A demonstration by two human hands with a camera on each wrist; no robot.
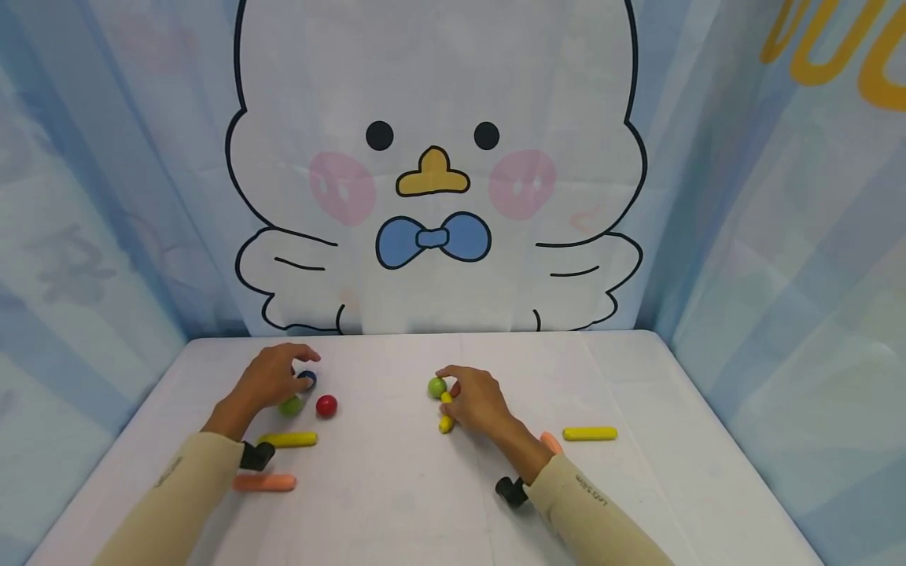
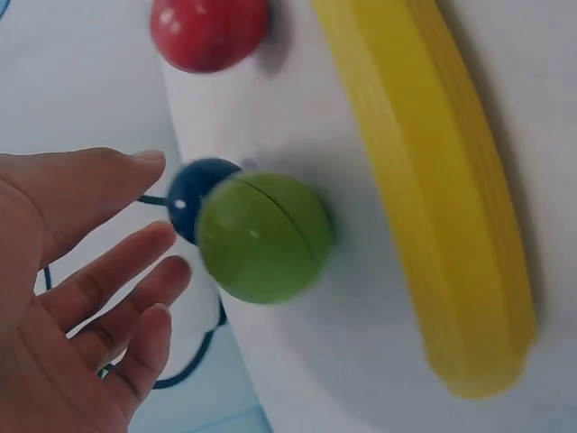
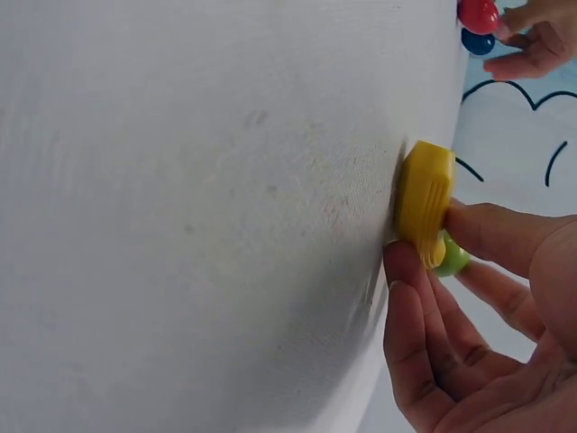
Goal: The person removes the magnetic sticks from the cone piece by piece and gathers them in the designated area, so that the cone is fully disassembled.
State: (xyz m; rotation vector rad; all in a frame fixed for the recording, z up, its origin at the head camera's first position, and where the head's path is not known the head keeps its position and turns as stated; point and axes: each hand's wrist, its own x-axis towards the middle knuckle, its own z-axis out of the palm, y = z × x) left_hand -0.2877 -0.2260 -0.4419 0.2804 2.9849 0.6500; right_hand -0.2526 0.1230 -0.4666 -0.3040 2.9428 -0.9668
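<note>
In the head view my left hand (image 1: 272, 376) hovers with spread fingers around a dark blue ball (image 1: 307, 379). Its thumb and fingers are beside the blue ball (image 2: 187, 200) in the left wrist view, not closed round it. A green ball (image 2: 266, 237) sits next to the blue one, and a red ball (image 1: 326, 406) lies to the right. My right hand (image 1: 481, 401) pinches a yellow faceted stick (image 3: 425, 194) between thumb and fingers, low over the table. Another green ball (image 1: 436, 387) is just beyond that stick, close to the right fingertips.
Below the left hand lie a yellow stick (image 1: 293, 439) and an orange stick (image 1: 265, 483). Another yellow stick (image 1: 591, 433) is on the right, with an orange stick (image 1: 550, 442) partly hidden by the right forearm. A printed curtain (image 1: 439, 299) stands behind the white table (image 1: 396, 503).
</note>
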